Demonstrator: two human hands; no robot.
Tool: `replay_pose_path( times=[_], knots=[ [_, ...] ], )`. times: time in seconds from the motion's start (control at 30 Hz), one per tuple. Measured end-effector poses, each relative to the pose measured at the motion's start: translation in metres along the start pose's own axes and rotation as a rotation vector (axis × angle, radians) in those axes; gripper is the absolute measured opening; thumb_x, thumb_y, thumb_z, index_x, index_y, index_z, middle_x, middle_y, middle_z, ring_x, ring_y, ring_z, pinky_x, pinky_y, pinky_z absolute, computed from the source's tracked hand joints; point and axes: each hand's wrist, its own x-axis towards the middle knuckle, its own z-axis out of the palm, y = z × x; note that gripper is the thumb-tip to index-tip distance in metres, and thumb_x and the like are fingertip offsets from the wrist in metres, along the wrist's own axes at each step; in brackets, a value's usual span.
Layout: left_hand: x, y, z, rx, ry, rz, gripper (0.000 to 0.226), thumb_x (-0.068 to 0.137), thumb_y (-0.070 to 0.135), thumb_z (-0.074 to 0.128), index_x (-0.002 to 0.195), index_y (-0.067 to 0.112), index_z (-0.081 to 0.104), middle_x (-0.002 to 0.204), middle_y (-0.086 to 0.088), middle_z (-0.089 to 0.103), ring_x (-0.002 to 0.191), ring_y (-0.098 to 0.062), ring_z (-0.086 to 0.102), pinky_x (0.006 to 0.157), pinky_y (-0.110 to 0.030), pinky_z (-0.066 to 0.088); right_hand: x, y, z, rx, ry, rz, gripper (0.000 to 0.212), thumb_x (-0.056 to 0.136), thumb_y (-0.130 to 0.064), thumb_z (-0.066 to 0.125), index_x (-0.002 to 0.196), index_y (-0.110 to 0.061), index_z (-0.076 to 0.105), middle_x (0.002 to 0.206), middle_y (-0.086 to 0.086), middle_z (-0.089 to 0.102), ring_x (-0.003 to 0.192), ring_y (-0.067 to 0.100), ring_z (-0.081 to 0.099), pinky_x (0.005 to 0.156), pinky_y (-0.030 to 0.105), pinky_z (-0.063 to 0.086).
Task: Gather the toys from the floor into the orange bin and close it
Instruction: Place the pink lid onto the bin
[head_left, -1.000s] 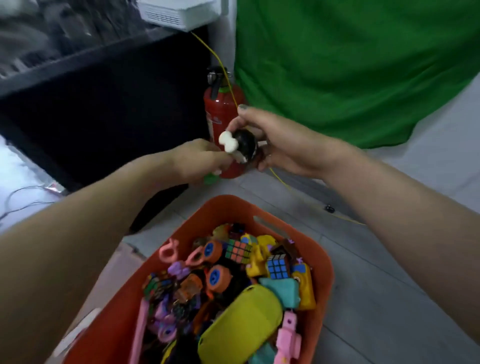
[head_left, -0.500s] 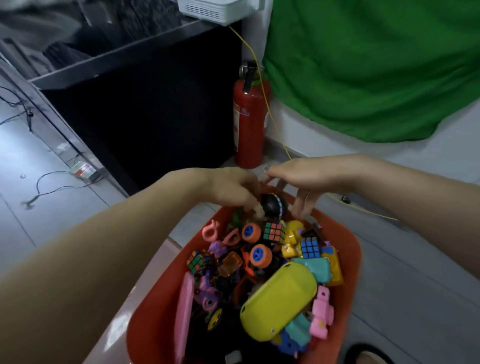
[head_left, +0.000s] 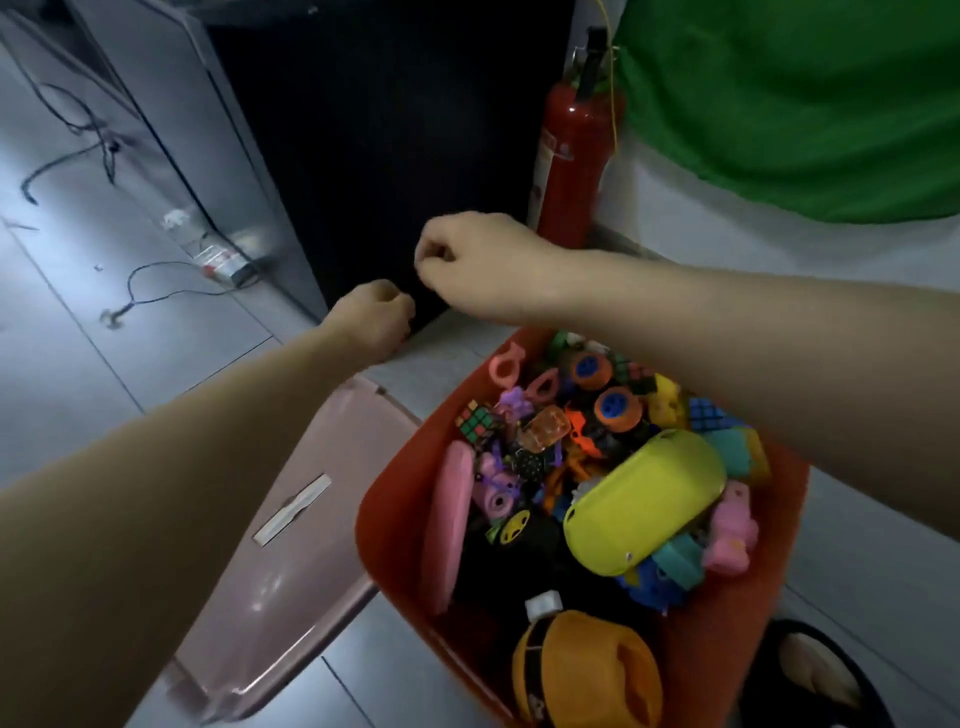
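The orange bin (head_left: 395, 525) stands on the floor at lower right, heaped with toys: a big yellow oval toy (head_left: 644, 499), small puzzle cubes (head_left: 475, 422), orange wheels (head_left: 618, 408), a pink flat piece (head_left: 449, 519) and an orange round toy (head_left: 587, 670). A pink lid (head_left: 291, 519) lies flat on the floor to the bin's left. My left hand (head_left: 376, 319) and my right hand (head_left: 467, 260) are both curled into loose fists beyond the bin's far left corner, in front of a dark cabinet, with nothing visible in either.
A red fire extinguisher (head_left: 571, 171) stands against the wall behind the bin, next to a green cloth (head_left: 805, 104). A black cabinet front (head_left: 389, 130) is straight ahead. Cables (head_left: 156, 291) and a small box lie on the tiled floor at left. A slippered foot (head_left: 815, 675) shows at bottom right.
The black ball toy held a second ago went down into the bin. Both hands have since left the bin and moved up and left, fingers curled. The view swung left and down.
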Motion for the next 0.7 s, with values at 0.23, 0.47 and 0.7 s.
replay_pose_path(
  times=[0.23, 0.47, 0.7],
  knots=[
    [-0.02, -0.108, -0.043, 0.491, 0.098, -0.259, 0.051, 0.093, 0.035, 0.055, 0.133, 0.006, 0.041, 0.127, -0.023, 0.052, 0.111, -0.039, 0.052, 0.084, -0.041, 0.043, 0.013, -0.054, 0.073, -0.204, -0.39, 0.039, 0.025, 0.096, -0.024, 0.045, 0.112, -0.013, 0.062, 0.11, 0.007, 0.064, 0.095, 0.024, 0.064, 0.072, 0.031, 0.051],
    [-0.03, -0.166, -0.057, 0.602, -0.038, -0.494, 0.075, 0.088, 0.048, 0.059, 0.145, 0.013, 0.025, 0.141, -0.024, 0.033, 0.125, -0.04, 0.041, 0.096, -0.041, 0.036, 0.034, -0.079, 0.112, -0.428, -0.733, 0.263, 0.047, 0.107, -0.017, 0.024, 0.152, -0.002, 0.024, 0.158, 0.013, 0.029, 0.14, 0.024, 0.036, 0.105, 0.026, 0.033],
    [-0.049, -0.203, -0.068, 0.696, -0.092, -0.61, 0.078, 0.091, 0.061, 0.049, 0.146, 0.008, 0.033, 0.145, -0.015, 0.04, 0.133, -0.032, 0.042, 0.109, -0.036, 0.035, 0.062, -0.051, 0.151, -0.467, -0.819, 0.451, 0.058, 0.1, -0.025, 0.051, 0.147, 0.003, 0.032, 0.147, 0.022, 0.041, 0.132, 0.036, 0.045, 0.109, 0.039, 0.039]
  ],
)
